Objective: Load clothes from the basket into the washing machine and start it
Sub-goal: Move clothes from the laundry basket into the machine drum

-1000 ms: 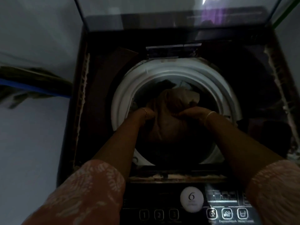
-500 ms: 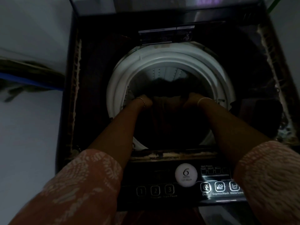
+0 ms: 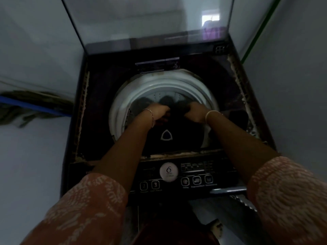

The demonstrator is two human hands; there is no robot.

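Note:
A dark top-loading washing machine (image 3: 99, 110) stands in front of me with its glass lid (image 3: 146, 23) raised. Its white drum rim (image 3: 164, 84) rings the opening. Both my hands reach into the drum. My left hand (image 3: 160, 113) and my right hand (image 3: 195, 112) each grip the top edge of a dark garment (image 3: 175, 137) with a pale triangular logo; it hangs between them over the drum's near side. The fingertips are hidden in the dark cloth. The basket is not in view.
The control panel (image 3: 177, 175) with a round white sticker and several buttons runs along the machine's near edge. Pale walls close in on both sides. A blue-edged bundle (image 3: 26, 106) lies at the left. A grey object (image 3: 230, 191) pokes in below the panel at the right.
A brownish cloth held a second ago has gone down into the drum. My hands have moved further back and now hold a dark garment with a triangular logo. The view has tilted upward.

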